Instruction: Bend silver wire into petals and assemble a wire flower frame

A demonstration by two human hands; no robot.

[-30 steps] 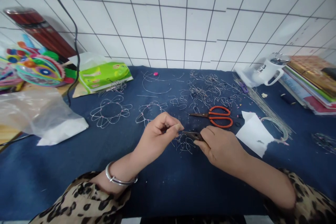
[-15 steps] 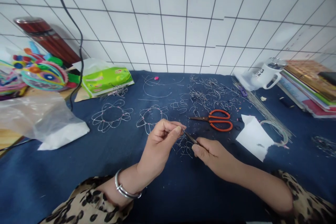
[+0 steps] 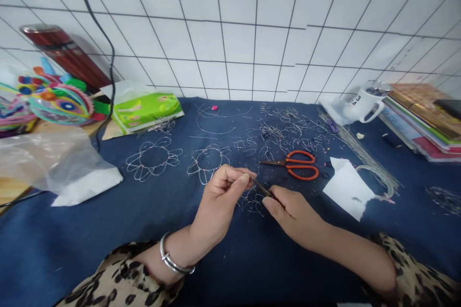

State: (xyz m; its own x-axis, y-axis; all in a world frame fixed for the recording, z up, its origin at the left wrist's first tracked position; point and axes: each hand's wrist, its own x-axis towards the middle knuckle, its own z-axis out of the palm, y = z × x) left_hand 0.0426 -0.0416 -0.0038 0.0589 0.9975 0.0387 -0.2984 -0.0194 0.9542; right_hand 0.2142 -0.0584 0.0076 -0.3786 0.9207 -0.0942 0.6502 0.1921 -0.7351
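Observation:
My left hand (image 3: 221, 196) is closed in a pinch on a thin wire piece, above a small tangle of bent wire (image 3: 252, 200) on the blue cloth (image 3: 108, 230). My right hand (image 3: 291, 211) grips dark small pliers (image 3: 262, 187), whose tip points at the left fingertips. Two finished wire flower shapes lie just beyond: one (image 3: 154, 158) to the left, one (image 3: 208, 159) near my left hand. Orange-handled scissors (image 3: 293, 164) rest shut behind my right hand.
Loose wire petals (image 3: 284, 127) are scattered at the back. A white paper scrap (image 3: 347, 187) and a bundle of straight wires (image 3: 363, 156) lie right. A white mug (image 3: 363, 100) and stacked books (image 3: 428, 115) stand far right. A green tissue pack (image 3: 146, 110), plastic bag (image 3: 46, 158) and colourful toy (image 3: 54, 100) sit left.
My left hand rose slightly and the pliers tip came up from lying level to pointing at its fingertips. The view tilted down a little.

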